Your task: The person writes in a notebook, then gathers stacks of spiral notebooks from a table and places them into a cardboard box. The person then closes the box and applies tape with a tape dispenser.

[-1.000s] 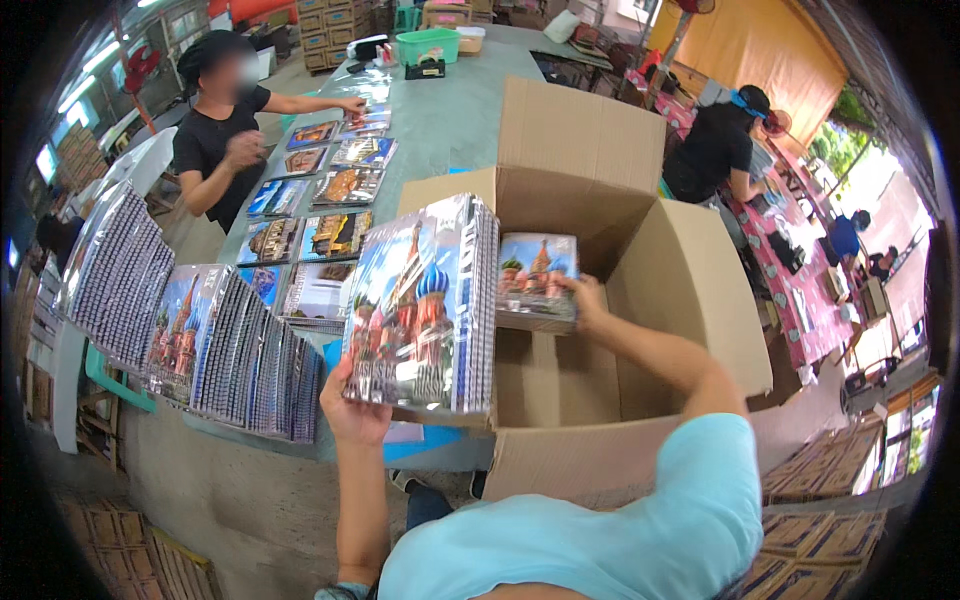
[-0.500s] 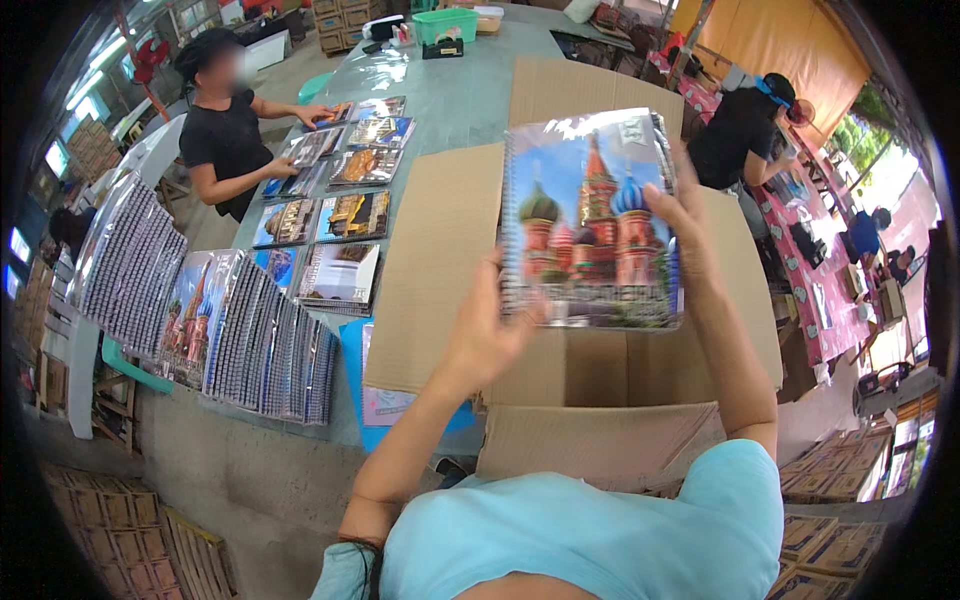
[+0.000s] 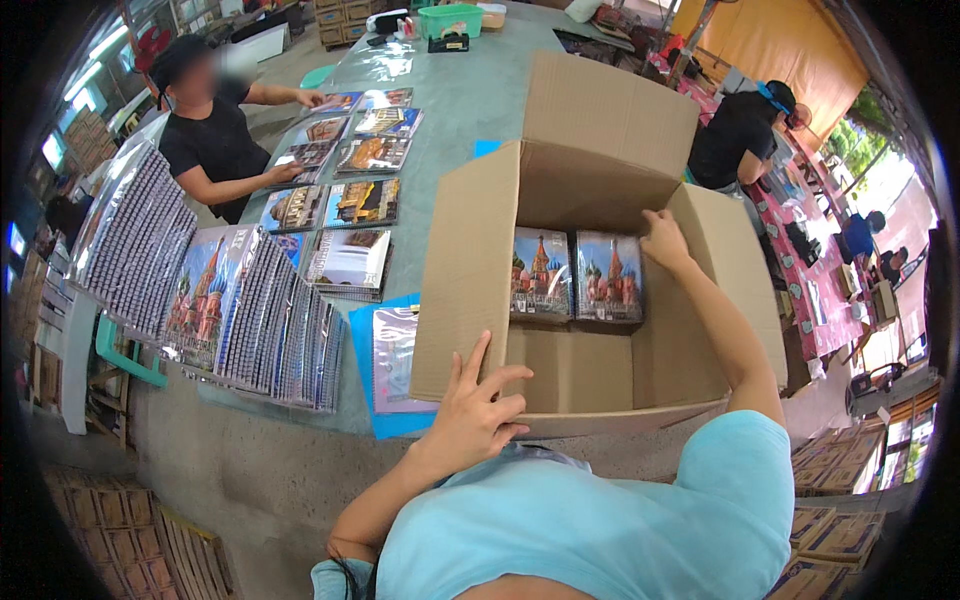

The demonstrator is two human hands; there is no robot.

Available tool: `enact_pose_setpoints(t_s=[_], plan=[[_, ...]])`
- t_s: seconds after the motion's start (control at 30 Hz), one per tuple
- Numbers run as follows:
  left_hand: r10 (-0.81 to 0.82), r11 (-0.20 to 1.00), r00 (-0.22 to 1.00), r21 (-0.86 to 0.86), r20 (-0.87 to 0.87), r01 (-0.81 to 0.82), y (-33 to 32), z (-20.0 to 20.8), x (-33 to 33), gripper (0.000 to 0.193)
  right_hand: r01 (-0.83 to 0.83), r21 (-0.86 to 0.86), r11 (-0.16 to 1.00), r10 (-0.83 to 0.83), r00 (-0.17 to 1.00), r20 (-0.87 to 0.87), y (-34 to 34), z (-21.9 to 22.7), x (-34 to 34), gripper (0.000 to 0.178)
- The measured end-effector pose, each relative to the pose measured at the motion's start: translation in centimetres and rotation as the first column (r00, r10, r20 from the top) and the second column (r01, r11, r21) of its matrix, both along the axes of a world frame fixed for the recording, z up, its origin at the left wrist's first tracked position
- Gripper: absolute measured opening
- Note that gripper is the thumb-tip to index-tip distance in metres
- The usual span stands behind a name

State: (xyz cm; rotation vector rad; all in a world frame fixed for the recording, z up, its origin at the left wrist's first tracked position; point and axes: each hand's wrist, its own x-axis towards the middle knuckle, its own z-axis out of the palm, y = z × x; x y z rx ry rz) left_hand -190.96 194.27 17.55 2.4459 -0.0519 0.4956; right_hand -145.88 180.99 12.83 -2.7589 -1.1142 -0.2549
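A large open cardboard box (image 3: 575, 355) stands before me with its flaps raised. Two stacks of spiral notebooks in clear wrap lie side by side toward its far end: the left stack (image 3: 541, 275) and the right stack (image 3: 609, 278), both with colourful domed towers on the cover. My right hand (image 3: 667, 243) reaches into the box beside the right stack, fingers loosely bent and apart, nothing visible in them. At the near left corner, my left hand (image 3: 475, 410) has its fingers spread by the box edge, holding nothing.
Left of the box, standing rows of spiral notebooks (image 3: 255, 320) and smaller notebook piles (image 3: 350, 255) cover part of the table. A blue sheet (image 3: 400, 425) lies beside the box. One person (image 3: 215, 135) handles notebooks at left; another (image 3: 735, 130) works at a pink-covered table (image 3: 830, 320).
Both hands held up a spiral notebook over the box; now neither holds it. My right hand has gone down into the box, and my left hand has moved down to its near left corner.
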Motion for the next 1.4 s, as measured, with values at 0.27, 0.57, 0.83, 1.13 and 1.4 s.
enact_pose_setpoints(t_s=[0.27,0.57,0.83,1.13,1.4], plan=[[0.024,1.0,0.995,-0.004,-0.098,-0.025,-0.2,0.8,0.0,0.026,-0.128,-0.24,0.962,0.047,0.948,-0.315,3.9,-14.5,-1.6,0.09],[-0.033,0.998,0.995,-0.053,-0.095,0.028,-0.1,1.4,-0.1,0.026,-0.57,0.065,0.819,0.561,0.82,0.115,8.1,-15.7,-13.6,0.097],[0.002,1.0,0.993,0.023,-0.114,0.001,0.2,0.7,-1.2,0.031,-0.327,-0.124,0.937,0.306,0.939,-0.156,6.0,-12.3,-13.0,0.109],[0.732,0.636,0.189,-0.556,0.655,-0.536,15.3,7.4,-17.1,0.06,-0.155,0.731,0.664,0.393,0.904,-0.166,15.1,5.8,-11.4,0.043],[0.878,0.474,0.352,-0.685,0.323,-0.553,40.7,8.3,-33.6,0.085,-0.05,0.661,0.748,0.601,-0.372,-0.708,36.9,22.9,-48.3,0.112]])
